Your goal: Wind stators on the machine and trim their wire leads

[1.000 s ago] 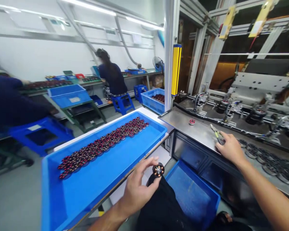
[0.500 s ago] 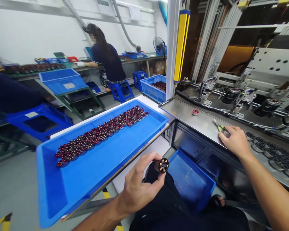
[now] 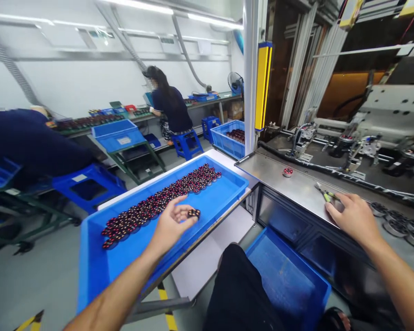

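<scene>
My left hand (image 3: 169, 225) is over the blue tray (image 3: 229, 184), pinching a small round motor stator (image 3: 193, 213) with copper windings between thumb and fingers. Beneath and behind it, packed rows of stators (image 3: 148, 204) with red and copper tops lie in the tray. On the steel worktop (image 3: 262, 168), my right hand (image 3: 355, 218) is closed around the green handles of a pair of pliers (image 3: 326, 192), whose jaws point away from me. A single red-topped stator (image 3: 287, 172) rests on the worktop, left of and beyond the pliers.
Several dark metal rings (image 3: 396, 225) sit to the right of my right hand. Machine fixtures (image 3: 341, 147) line the worktop's back, beside a yellow post (image 3: 263, 87). A blue bin (image 3: 279, 271) is on the floor by my legs. Two co-workers sit at a far bench.
My left hand has carried the stator left and forward, from above my lap to over the tray. The right hand stays on the pliers at the worktop. The camera view has shifted.
</scene>
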Demonstrator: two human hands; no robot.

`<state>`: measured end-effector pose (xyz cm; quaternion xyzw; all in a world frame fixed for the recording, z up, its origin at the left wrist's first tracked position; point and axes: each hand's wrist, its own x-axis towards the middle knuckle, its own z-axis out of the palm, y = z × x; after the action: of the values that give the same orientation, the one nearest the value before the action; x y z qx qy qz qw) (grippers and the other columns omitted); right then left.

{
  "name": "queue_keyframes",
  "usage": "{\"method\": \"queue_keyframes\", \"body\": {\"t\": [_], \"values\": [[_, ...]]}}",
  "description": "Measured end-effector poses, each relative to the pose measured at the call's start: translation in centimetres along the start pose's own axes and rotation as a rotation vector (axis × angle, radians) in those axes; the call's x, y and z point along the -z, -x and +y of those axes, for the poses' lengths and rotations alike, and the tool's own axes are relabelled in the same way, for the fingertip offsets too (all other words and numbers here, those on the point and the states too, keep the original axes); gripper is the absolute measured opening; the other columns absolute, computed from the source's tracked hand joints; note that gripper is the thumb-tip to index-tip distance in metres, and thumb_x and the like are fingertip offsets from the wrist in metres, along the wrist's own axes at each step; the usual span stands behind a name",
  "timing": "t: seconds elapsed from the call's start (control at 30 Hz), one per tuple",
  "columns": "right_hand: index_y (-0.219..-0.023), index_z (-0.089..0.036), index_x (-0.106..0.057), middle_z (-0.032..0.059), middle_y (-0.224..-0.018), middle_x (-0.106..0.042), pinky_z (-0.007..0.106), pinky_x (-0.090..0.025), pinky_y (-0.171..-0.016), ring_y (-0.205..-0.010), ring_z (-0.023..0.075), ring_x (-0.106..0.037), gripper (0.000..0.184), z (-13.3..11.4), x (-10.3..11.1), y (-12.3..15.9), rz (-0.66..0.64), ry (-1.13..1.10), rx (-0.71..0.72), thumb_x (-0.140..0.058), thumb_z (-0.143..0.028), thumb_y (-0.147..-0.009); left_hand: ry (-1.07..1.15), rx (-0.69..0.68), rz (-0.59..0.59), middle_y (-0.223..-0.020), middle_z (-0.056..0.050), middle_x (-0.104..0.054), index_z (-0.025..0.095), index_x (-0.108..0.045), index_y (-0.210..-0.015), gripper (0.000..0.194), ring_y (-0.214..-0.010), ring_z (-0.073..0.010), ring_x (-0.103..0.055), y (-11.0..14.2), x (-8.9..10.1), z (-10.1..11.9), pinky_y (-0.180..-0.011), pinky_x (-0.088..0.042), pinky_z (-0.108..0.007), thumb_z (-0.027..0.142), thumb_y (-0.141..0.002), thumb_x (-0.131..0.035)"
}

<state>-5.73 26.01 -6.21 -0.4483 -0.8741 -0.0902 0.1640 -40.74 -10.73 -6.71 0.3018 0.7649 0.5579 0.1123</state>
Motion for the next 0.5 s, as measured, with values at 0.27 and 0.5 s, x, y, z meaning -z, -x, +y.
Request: {"method": "queue_keyframes", "body": {"t": [0.27, 0.5], "values": [[-0.115, -0.013, -0.065, 0.0187, -0.118, -0.065, 0.045, -0.046, -0.097, -0.113, 0.0347, -0.059, 0.053, 0.5, -1.0, -0.3, 0.028, 0.0, -0.028, -0.039, -0.051, -0.089, -0.435, -0.046, 0.035, -0.111, -0.008, -0.065, 0.016, -0.058, -0.122, 0.035, -0.097, -0.0217, -0.065, -9.3, 0.8, -9.5, -0.086, -0.056, -0.044, 0.033, -0.092, -0.063], [-0.116, -0.014, -0.065, 0.0187, -0.12, -0.064, 0.047, -0.047, -0.097, -0.114, 0.0349, -0.059, 0.054, 0.8, -1.5, -0.3, 0.038, -0.01, -0.022, -0.04, -0.053, -0.088, -0.688, -0.126, -0.053, -0.126, -0.01, -0.062, 0.017, -0.059, -0.124, 0.036, -0.112, -0.0258, -0.062, -12.8, 0.4, -12.4, -0.094, -0.052, -0.05, 0.034, -0.093, -0.062]]}}
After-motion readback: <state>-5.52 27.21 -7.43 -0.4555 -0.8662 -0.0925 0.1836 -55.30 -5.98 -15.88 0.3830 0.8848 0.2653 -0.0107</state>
